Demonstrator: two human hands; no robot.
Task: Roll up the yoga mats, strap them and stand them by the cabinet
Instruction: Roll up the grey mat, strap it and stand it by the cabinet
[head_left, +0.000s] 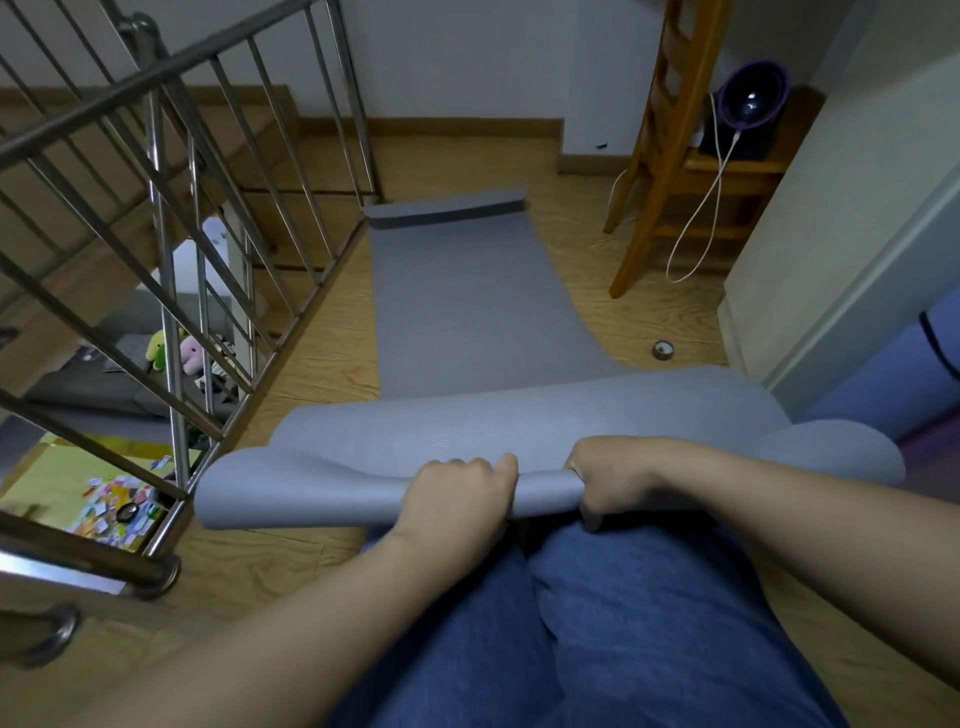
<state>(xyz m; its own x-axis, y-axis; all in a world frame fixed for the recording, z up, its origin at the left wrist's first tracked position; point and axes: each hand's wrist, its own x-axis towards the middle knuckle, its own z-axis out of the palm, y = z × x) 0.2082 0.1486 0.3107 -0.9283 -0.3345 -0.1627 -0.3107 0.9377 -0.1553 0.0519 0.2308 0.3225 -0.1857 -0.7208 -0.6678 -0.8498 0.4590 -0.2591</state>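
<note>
Wooden floor (322, 358) (metal railing (171, 218) beside) under grey mat (457, 301).

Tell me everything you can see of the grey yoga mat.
The grey yoga mat looks like matte foam with a fine texture. It lies lengthwise on the wooden floor, its far end curled up near the railing. The near end is lifted and curled over; the left hand and right hand grip it side by side, its corners sagging outward.
</note>
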